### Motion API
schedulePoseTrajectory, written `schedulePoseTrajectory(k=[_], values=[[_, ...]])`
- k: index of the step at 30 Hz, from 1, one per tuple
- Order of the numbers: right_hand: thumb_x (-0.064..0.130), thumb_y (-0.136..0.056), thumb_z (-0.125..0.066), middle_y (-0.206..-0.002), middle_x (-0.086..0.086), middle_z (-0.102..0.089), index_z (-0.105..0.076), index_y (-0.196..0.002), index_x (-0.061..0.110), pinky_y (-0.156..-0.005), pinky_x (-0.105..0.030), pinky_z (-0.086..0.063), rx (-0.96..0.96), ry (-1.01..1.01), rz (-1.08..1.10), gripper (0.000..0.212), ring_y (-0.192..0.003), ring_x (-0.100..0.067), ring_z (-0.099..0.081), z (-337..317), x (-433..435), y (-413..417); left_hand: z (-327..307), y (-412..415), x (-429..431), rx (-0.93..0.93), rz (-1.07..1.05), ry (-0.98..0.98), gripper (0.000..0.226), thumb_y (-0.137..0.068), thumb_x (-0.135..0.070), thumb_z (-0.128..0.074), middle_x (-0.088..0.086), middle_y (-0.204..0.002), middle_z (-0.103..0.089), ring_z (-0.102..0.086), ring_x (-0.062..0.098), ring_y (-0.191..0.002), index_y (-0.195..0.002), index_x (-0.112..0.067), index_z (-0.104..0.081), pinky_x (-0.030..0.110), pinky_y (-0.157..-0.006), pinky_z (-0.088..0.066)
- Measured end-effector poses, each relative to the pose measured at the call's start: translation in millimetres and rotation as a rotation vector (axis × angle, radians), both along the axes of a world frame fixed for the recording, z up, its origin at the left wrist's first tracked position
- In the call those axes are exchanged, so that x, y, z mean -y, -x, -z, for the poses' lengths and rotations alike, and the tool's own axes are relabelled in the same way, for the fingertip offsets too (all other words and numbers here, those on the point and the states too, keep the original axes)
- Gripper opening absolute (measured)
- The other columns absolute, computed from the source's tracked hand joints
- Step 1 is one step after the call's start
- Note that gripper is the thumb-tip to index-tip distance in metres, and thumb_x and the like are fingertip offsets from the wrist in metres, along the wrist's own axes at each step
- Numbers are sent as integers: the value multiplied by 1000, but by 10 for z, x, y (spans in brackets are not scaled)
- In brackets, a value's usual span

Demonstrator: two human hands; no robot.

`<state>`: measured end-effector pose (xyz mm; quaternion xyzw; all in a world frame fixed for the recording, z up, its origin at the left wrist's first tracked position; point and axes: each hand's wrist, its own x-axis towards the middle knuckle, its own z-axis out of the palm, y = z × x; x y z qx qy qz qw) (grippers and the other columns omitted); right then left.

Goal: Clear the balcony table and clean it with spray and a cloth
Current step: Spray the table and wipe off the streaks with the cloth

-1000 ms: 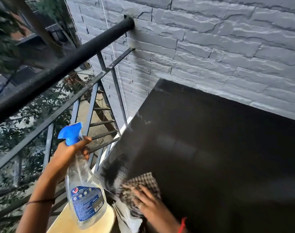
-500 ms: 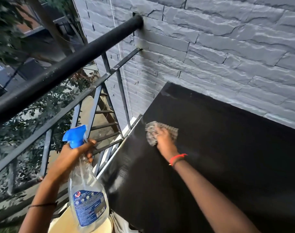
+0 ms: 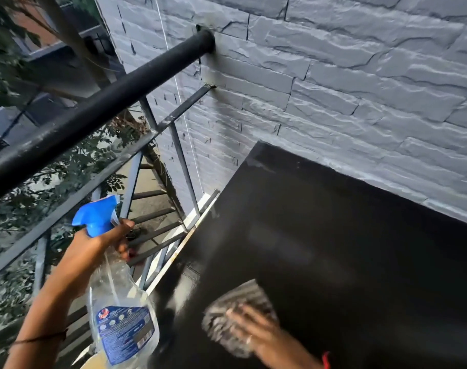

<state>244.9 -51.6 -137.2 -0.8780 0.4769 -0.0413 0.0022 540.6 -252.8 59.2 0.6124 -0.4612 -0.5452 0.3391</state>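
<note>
The black balcony table (image 3: 347,249) fills the lower right, its top bare and streaked with wet smears. My right hand (image 3: 264,334) presses a checked grey cloth (image 3: 227,315) flat on the near left part of the tabletop; hand and cloth are blurred. My left hand (image 3: 94,249) holds a clear spray bottle (image 3: 120,315) with a blue trigger head by its neck, upright, off the table's left edge beside the railing.
A black metal railing (image 3: 99,110) with a thick top bar runs along the left into the grey stone-clad wall (image 3: 333,89) behind the table. A pale yellow surface (image 3: 94,362) shows under the bottle. Trees and buildings lie beyond the railing.
My right hand has swept the cloth from the table's far left edge back down to the near left part. The left hand and spray bottle have stayed in about the same place.
</note>
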Motion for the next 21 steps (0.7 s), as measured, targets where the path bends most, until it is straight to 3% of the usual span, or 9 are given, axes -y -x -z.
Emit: schedulePoseTrajectory(k=[3, 4, 6, 8, 11, 15, 18, 21], values=[[-5, -63, -49, -156, 12, -11, -35, -136, 36, -115, -21, -9, 229, 35, 225, 85, -142, -13, -15, -72, 435, 944, 75, 121, 65, -4, -2, -7, 14, -87, -13, -64, 13, -57, -51, -51, 18, -43, -78, -7, -55, 19, -46, -49], [-10, -58, -50, -154, 12, -21, -37, -136, 36, -114, -18, -9, 272, 5, 339, 91, -139, -16, -23, -76, 606, 1215, 79, 134, 51, -6, -2, -21, 14, -86, -14, -65, 12, -56, -51, -51, 19, -44, -79, -7, -56, 21, -47, -49], [-15, -63, -48, -144, 6, -38, -46, -133, 28, -113, -16, -8, 297, -68, 545, 82, -129, -28, -40, -94, 1047, 1759, 120, 210, 79, -16, -8, -40, 14, -84, -16, -66, 10, -55, -51, -51, 19, -46, -77, -8, -57, 23, -48, -49], [-15, -75, -47, -144, -6, -41, -51, -132, 16, -115, -20, -6, 219, -137, 712, 65, -130, -36, -40, -97, 1539, 2149, 138, 272, 85, -17, -6, -49, 15, -85, -15, -66, 8, -52, -52, -51, 18, -44, -76, -8, -56, 21, -45, -48], [-17, -71, -46, -145, -13, -41, -59, -123, 5, -114, -40, -28, 206, -112, 818, 58, -129, -35, -44, -90, 2309, 2360, 134, 338, 90, 8, -1, -45, 16, -86, -14, -64, 8, -51, -53, -51, 16, -43, -75, -6, -55, 20, -42, -47], [-15, -65, -47, -133, -25, -50, -68, -90, -10, -104, -39, -41, 161, -108, 833, 33, -113, -38, -56, -252, 3142, 2044, 133, 267, 51, 17, -8, -43, 17, -84, -16, -64, 13, -55, -51, -49, 21, -47, -71, -8, -56, 23, -44, -46], [-14, -69, -47, -132, -23, -52, -66, -95, -11, -98, -41, -44, 148, -158, 790, 33, -107, -38, -58, -319, 3586, 1707, 165, 155, -22, 28, -45, -59, 15, -84, -18, -65, 15, -57, -50, -48, 23, -50, -73, -8, -61, 26, -48, -47], [-14, -71, -44, -135, -23, -48, -64, -95, -13, -99, -41, -41, 157, -172, 700, 32, -109, -39, -53, -366, 3740, 1279, 196, 43, -88, 42, -90, -84, 23, -82, -20, -68, 14, -55, -52, -51, 22, -50, -85, 2, -60, 36, -61, -45]])
